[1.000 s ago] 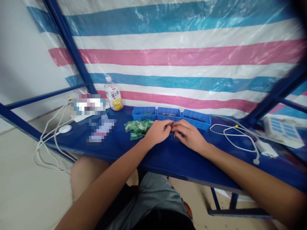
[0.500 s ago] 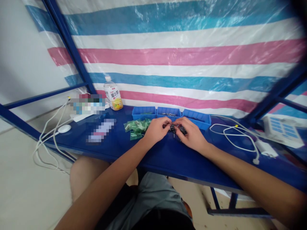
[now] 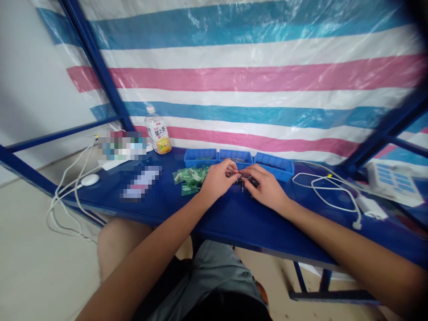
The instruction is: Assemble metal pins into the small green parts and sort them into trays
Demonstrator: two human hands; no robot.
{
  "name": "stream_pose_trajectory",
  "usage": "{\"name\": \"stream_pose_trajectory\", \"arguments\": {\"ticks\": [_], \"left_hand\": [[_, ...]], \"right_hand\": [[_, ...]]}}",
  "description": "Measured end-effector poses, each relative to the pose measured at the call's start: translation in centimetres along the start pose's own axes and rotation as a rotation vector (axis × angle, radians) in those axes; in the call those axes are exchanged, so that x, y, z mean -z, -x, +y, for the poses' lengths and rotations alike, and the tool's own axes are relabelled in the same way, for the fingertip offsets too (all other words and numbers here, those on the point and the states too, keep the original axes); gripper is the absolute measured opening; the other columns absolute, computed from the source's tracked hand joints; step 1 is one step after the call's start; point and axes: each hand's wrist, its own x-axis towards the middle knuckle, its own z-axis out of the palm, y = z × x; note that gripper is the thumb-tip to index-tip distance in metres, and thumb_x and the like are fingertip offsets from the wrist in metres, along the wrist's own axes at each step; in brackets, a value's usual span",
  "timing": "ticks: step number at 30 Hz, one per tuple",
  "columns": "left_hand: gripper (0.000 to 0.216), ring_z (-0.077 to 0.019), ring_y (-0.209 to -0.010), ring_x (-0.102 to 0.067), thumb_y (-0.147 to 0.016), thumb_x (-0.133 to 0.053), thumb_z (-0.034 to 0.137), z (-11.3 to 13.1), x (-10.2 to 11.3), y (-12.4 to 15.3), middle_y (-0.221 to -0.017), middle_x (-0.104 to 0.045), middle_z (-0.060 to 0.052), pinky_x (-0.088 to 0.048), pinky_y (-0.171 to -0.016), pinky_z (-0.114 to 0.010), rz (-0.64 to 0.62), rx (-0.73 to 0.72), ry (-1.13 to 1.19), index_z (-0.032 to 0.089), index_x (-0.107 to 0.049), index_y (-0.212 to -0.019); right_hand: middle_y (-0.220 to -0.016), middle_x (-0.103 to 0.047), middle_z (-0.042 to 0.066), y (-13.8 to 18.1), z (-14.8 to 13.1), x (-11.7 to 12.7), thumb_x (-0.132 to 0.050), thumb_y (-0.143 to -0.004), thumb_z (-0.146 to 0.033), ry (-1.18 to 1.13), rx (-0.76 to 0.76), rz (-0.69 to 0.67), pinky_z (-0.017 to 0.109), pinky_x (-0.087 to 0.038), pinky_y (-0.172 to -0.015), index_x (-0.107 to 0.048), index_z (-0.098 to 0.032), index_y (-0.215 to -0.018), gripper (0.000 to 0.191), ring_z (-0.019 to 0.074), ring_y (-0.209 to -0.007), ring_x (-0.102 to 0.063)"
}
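My left hand (image 3: pixel 217 180) and my right hand (image 3: pixel 264 187) meet over the blue table (image 3: pixel 214 214), fingertips pinched together on a small dark metal part (image 3: pixel 243 179) between them. The part is too small to name. Just behind my hands stand three blue trays (image 3: pixel 239 157) in a row, the middle one holding small metal pieces. A heap of small green packets (image 3: pixel 191 176) lies to the left of my left hand.
A drink bottle (image 3: pixel 157 132) stands at the back left near a blurred box. White cables (image 3: pixel 326 189) and a charger (image 3: pixel 371 207) lie on the right, a white power strip (image 3: pixel 394 180) beyond. More white cable hangs off the left edge. A striped tarp hangs behind.
My hands have stayed together at the same spot, the fingers shifting slightly as they work the small part; both lifted a little toward the trays.
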Motion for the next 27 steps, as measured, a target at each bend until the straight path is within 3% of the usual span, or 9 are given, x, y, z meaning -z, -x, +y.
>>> {"name": "stream_pose_trajectory", "arguments": {"ticks": [4,9,15,20,27], "left_hand": [[0.026,-0.0174,-0.087,-0.077,-0.085,-0.078,0.014,0.0,-0.2,0.0,-0.096,-0.079,-0.003,-0.061,-0.084,-0.031,0.028,0.015,0.048,0.021,-0.064,-0.107],[0.025,-0.0177,-0.088,-0.077,-0.088,-0.078,0.021,0.0,-0.3,0.0,-0.098,-0.08,-0.003,-0.062,-0.086,-0.032,-0.039,0.002,0.154,0.021,-0.065,-0.11],[0.041,-0.0206,-0.092,-0.076,-0.084,-0.085,0.036,0.1,-0.2,-0.2,-0.109,-0.079,-0.008,-0.062,-0.082,-0.032,-0.03,0.037,0.177,0.02,-0.07,-0.119],[0.024,-0.0203,-0.097,-0.074,-0.094,-0.074,0.039,0.2,0.2,-0.3,-0.116,-0.077,-0.008,-0.06,-0.084,-0.031,-0.075,-0.048,0.088,0.022,-0.079,-0.108],[0.018,-0.0202,-0.098,-0.073,-0.092,-0.075,0.034,0.2,0.3,-0.4,-0.112,-0.077,-0.009,-0.06,-0.082,-0.031,-0.059,-0.015,0.2,0.021,-0.082,-0.103]], "right_hand": [[-0.11,-0.07,0.01,0.0,0.3,-0.2,-0.059,-0.1,-0.024,-0.027,-0.043,-0.002,0.042,-0.058,-0.088,-0.071,-0.023,-0.119,0.022,0.0265,-0.1,-0.069],[-0.094,-0.072,0.006,0.1,0.7,-0.6,-0.064,-0.098,-0.03,-0.133,-0.14,-0.019,0.036,-0.055,-0.074,-0.074,-0.023,-0.101,0.013,0.022,-0.08,-0.068],[-0.088,-0.071,0.004,0.1,0.9,-0.8,-0.061,-0.1,-0.043,-0.364,-0.285,-0.037,0.032,-0.052,-0.068,-0.073,-0.022,-0.1,0.024,0.019,-0.073,-0.065],[-0.088,-0.07,0.003,0.1,1.2,-1.0,-0.057,-0.102,-0.051,-0.544,-0.355,-0.051,0.033,-0.056,-0.067,-0.067,-0.023,-0.102,0.031,0.0188,-0.072,-0.065],[-0.089,-0.07,0.003,0.0,0.7,-0.8,-0.058,-0.101,-0.054,-0.543,-0.312,-0.078,0.033,-0.056,-0.069,-0.068,-0.023,-0.102,0.032,0.0181,-0.071,-0.065]]}}
